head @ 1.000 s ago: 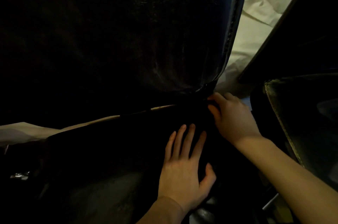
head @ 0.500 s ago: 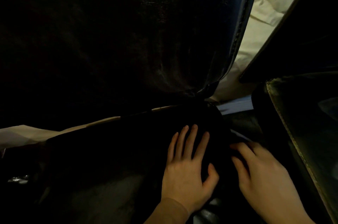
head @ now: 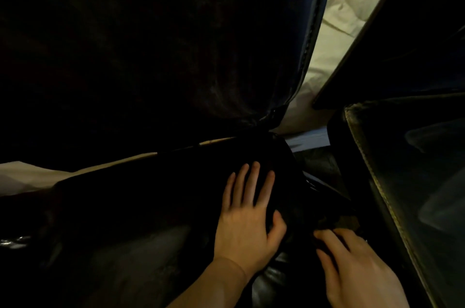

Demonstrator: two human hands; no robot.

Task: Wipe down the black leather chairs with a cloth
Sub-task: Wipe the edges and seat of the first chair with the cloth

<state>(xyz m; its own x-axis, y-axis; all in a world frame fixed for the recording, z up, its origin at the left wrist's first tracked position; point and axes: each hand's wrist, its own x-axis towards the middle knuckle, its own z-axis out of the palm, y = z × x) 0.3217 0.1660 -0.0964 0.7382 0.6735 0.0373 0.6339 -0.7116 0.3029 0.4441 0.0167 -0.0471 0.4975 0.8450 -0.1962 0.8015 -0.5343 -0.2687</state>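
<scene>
A: While the left hand stays flat, fingers straight, on the black leather chair seat, where is the right hand?

B: Withdrawn from the seat-back junction to the seat's right edge, fingers curled on a dark cloth, apparently. Judgement: corner wiped; side edge next.

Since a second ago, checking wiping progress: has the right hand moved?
Yes. The right hand slid from the seat-back crease toward the chair's near edge.
</scene>
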